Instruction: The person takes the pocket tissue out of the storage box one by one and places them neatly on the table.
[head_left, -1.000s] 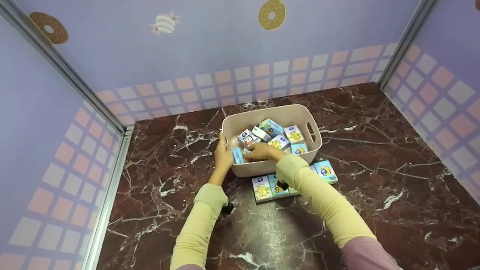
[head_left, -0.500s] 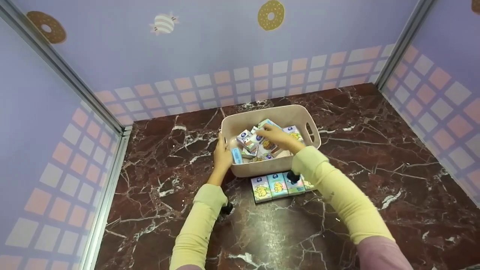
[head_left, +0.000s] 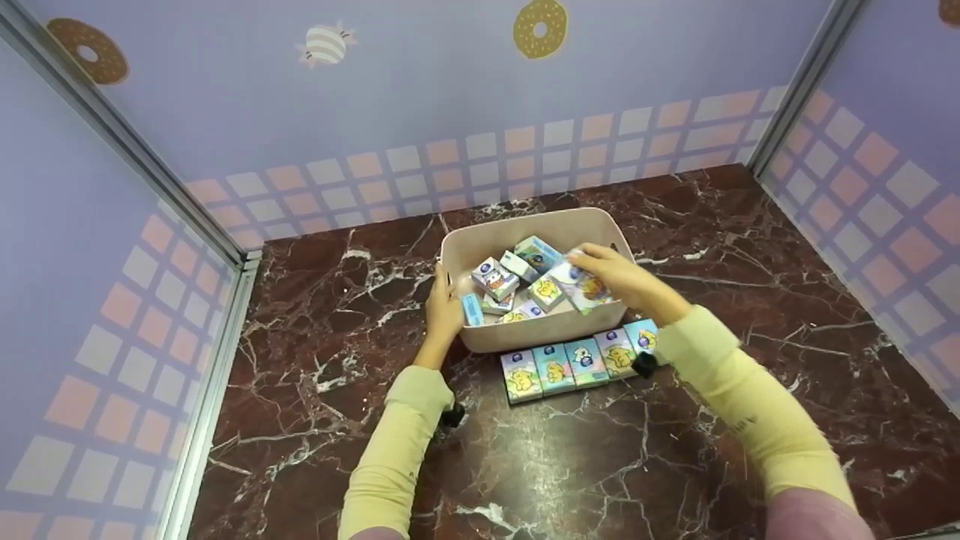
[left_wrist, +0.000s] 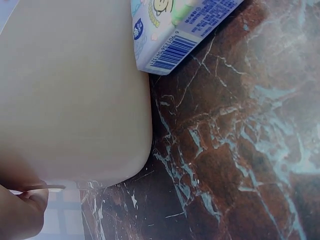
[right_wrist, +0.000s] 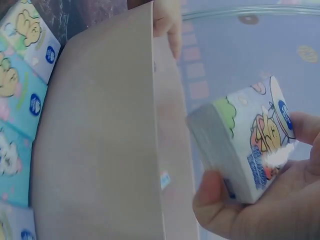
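Observation:
In the head view a beige plastic basket (head_left: pixel 525 342) stands on the dark marbled surface, with several small packs of tissues (head_left: pixel 496 279) lying loose inside. My left hand (head_left: pixel 444 309) grips the basket's left end at its handle hole. My right hand (head_left: pixel 624 281) holds a pack of tissues (head_left: pixel 583 291) over the right part of the basket. The right wrist view shows that pack (right_wrist: pixel 257 140) pinched between thumb and fingers, above the rim. Along the basket's front side lies a row of several tissue packs (head_left: pixel 555 373), side by side, partly hidden by my right wrist.
Purple patterned panels (head_left: pixel 420 90) enclose the marbled surface at the back, left and right. Metal posts (head_left: pixel 787 97) run along their corners. Marbled surface (head_left: pixel 322 360) extends on both sides of the basket.
My right hand has come up out of the basket's front left area with a tissue pack and moved right. The left hand stays on the basket.

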